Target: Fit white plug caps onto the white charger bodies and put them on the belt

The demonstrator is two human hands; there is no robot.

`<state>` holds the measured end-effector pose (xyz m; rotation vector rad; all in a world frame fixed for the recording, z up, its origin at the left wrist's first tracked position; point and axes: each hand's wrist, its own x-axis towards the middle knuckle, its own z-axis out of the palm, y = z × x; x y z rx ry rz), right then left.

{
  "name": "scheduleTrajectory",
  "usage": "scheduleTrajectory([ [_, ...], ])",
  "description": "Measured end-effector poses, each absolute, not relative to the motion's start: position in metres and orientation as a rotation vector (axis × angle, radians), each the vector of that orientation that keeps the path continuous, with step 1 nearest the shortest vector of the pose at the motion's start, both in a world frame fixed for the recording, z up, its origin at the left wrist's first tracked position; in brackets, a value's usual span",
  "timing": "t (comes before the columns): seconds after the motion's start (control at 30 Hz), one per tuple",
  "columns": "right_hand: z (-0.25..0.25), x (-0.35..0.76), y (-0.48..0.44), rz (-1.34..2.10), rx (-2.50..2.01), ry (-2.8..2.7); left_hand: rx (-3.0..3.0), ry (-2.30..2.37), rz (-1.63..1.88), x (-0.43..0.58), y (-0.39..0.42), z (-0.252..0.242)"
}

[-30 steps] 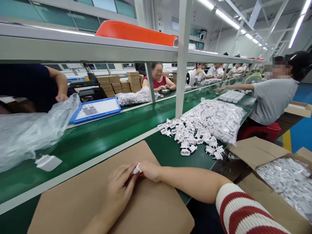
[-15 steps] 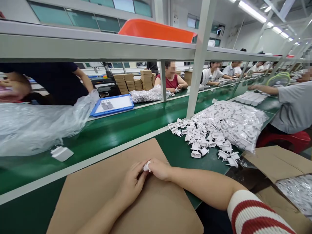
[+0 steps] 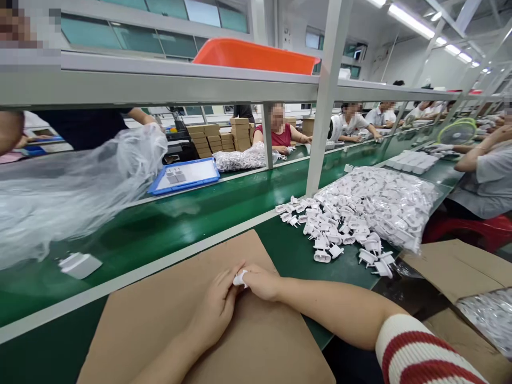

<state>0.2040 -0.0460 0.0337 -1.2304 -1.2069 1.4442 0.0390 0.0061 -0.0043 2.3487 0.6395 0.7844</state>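
Observation:
Both my hands meet over a brown cardboard sheet (image 3: 160,320) at the near edge of a green bench. My left hand (image 3: 214,309) and my right hand (image 3: 262,281) pinch a small white plug part (image 3: 240,278) between their fingertips; most of the part is hidden by the fingers. My right arm wears a red-and-white striped sleeve (image 3: 416,352). A pile of the same white plug parts (image 3: 332,229) lies loose on the bench to the right, spilling from a clear bag (image 3: 384,202).
A white block (image 3: 80,264) lies on the green belt (image 3: 180,224) at left. Across the belt a person handles a big clear plastic bag (image 3: 68,186) beside a blue tray (image 3: 184,176). Open cartons (image 3: 460,266) stand at right. Other workers sit along the line.
My hands have stayed together on the white part. The person opposite has lifted and spread the plastic bag; the white block on the belt has shifted left in view.

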Motion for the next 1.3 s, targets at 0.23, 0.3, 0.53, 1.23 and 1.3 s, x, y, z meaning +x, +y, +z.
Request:
scheduleTrajectory([
  [0.23,0.028,0.207,-0.041,1.446,-1.152,-1.228,2.396,0.597,0.797,0.040,0.008,-0.002],
  [0.3,0.029,0.209,-0.043,1.415,-1.144,-1.306,2.396,0.568,0.823,0.041,0.007,0.000],
  [0.53,0.023,0.211,-0.042,1.350,-1.052,-1.427,2.318,0.526,0.859,0.048,0.007,0.003],
  [1.23,0.034,0.207,-0.040,1.118,-1.359,-1.657,2.293,0.527,0.766,0.054,0.027,-0.001],
  [1.3,0.033,0.207,-0.040,1.104,-1.360,-1.654,2.298,0.537,0.754,0.055,0.028,-0.001],
])
